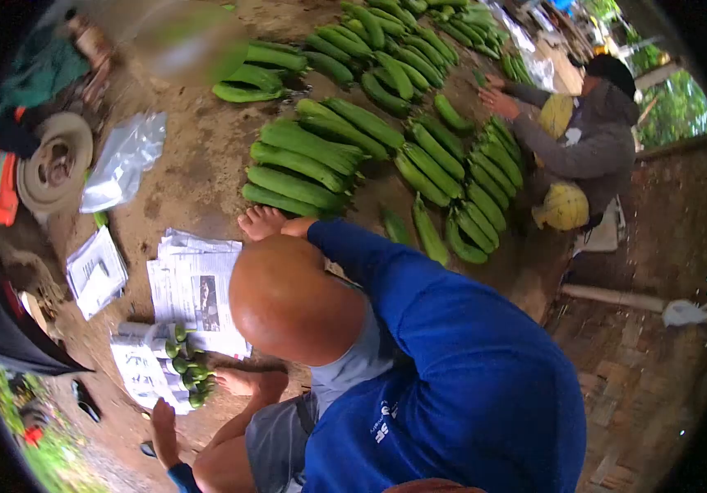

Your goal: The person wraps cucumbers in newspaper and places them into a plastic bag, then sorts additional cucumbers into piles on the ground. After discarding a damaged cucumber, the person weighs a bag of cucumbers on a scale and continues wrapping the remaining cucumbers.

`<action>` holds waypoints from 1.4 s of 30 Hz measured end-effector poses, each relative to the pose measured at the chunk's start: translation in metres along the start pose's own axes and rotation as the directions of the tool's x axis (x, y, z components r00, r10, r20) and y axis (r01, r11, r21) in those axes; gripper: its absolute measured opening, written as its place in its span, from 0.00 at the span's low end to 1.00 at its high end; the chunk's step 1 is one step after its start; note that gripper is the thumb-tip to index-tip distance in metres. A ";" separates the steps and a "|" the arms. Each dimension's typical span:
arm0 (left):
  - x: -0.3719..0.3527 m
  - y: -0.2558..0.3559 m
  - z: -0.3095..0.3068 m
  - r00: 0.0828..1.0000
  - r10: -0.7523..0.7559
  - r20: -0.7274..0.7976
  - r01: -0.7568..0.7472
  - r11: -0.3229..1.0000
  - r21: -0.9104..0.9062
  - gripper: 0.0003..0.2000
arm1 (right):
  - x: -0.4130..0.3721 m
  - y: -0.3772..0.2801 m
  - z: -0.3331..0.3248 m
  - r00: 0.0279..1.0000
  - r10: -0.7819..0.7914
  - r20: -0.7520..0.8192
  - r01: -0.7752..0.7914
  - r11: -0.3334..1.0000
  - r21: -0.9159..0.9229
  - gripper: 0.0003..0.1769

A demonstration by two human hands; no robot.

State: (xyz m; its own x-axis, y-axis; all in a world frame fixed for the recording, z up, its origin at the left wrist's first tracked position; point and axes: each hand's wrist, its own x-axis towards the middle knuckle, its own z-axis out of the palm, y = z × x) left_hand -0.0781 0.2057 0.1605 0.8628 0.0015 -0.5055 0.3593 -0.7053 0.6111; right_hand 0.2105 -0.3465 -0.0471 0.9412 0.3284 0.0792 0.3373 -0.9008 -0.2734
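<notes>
Neither of my hands shows in the head view. Just below me a person in a blue shirt [452,386] squats on bare feet, facing left. One of that person's hands [162,427] rests low on the ground beside a small bunch of green fruit [191,374], which lies on a newspaper-wrapped bundle [141,366]. The other blue-sleeved arm [345,246] reaches toward a bare foot [259,220]; its hand is hidden. Large bunches of green bananas [304,164] lie beyond on the dirt.
A second person in grey [588,140] sits at the right with hands on the bananas [497,99]. Newspaper sheets [193,287], a clear plastic bag [123,160] and a round coil-like object [53,164] lie at the left. Brick paving [658,370] and a white pipe [616,297] are at the right.
</notes>
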 end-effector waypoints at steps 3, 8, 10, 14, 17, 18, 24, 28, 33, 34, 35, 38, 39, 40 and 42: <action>-0.027 0.103 -0.008 0.980 -0.191 -0.054 0.178 0.967 -0.183 0.30 | -0.005 0.007 -0.011 1.000 -0.003 -0.004 0.003 0.999 0.050 0.20; -0.043 0.251 -0.003 0.982 -0.158 -0.107 0.170 0.979 0.114 0.30 | -0.016 0.005 -0.033 0.994 -0.001 0.106 -0.010 0.995 0.101 0.27; -0.034 0.281 0.012 0.996 0.012 -0.086 0.005 0.981 0.193 0.31 | -0.018 0.012 -0.035 0.977 -0.051 0.205 0.006 0.977 0.213 0.28; -0.005 0.302 0.029 0.992 0.003 0.125 -0.018 0.993 0.115 0.30 | -0.118 0.075 -0.032 0.831 -0.244 0.500 -0.100 0.819 0.566 0.29; 0.016 0.272 0.013 0.995 -0.095 0.036 0.084 0.967 0.240 0.28 | -0.145 0.038 -0.185 0.877 -0.191 0.441 -0.107 0.817 0.566 0.31; 0.017 0.270 0.003 0.998 -0.051 -0.034 0.056 0.986 0.159 0.27 | -0.141 0.003 -0.249 0.943 -0.146 0.298 -0.040 0.842 0.537 0.32; 0.023 0.256 -0.009 0.986 0.056 -0.155 -0.064 0.997 -0.047 0.25 | -0.148 -0.087 -0.328 0.909 -0.075 -0.411 0.202 0.940 0.275 0.35; -0.002 0.291 0.019 1.000 0.025 -0.006 -0.024 0.998 0.059 0.27 | -0.150 -0.105 -0.370 0.996 -0.032 -0.086 0.046 0.985 0.164 0.22; -0.035 0.326 0.046 0.973 0.231 0.004 -0.229 0.964 0.134 0.25 | -0.139 -0.121 -0.380 0.938 -0.169 -0.304 0.183 0.983 0.018 0.12; -0.035 0.322 0.043 0.943 0.332 0.020 -0.323 0.899 0.296 0.24 | -0.138 -0.129 -0.382 0.951 -0.168 -0.260 0.170 0.985 -0.014 0.16; -0.039 0.323 0.043 0.944 0.329 0.002 -0.316 0.907 0.279 0.25 | -0.138 -0.137 -0.385 0.962 -0.166 -0.215 0.160 0.986 -0.047 0.20; -0.064 0.327 0.041 0.928 0.355 -0.109 -0.314 0.907 0.280 0.24 | -0.135 -0.148 -0.374 0.970 -0.198 -0.144 0.188 0.979 -0.079 0.21; -0.070 0.327 0.040 0.922 0.364 -0.133 -0.325 0.912 0.250 0.24 | -0.128 -0.148 -0.365 0.969 -0.212 -0.128 0.203 0.976 -0.075 0.21; -0.072 0.324 0.041 0.924 0.360 -0.132 -0.316 0.909 0.272 0.23 | -0.123 -0.148 -0.355 0.970 -0.217 -0.108 0.212 0.975 -0.063 0.21; -0.077 0.311 0.047 0.895 0.414 -0.167 -0.347 0.880 0.323 0.23 | -0.113 -0.137 -0.328 0.974 -0.222 -0.050 0.221 0.975 -0.031 0.22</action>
State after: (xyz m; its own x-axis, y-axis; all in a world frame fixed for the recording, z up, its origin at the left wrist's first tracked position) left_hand -0.0499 -0.0473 0.3606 0.9803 -0.1722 -0.0972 -0.0981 -0.8503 0.5171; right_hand 0.0636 -0.3531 0.2962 0.8425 0.5056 0.1861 0.5372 -0.8145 -0.2190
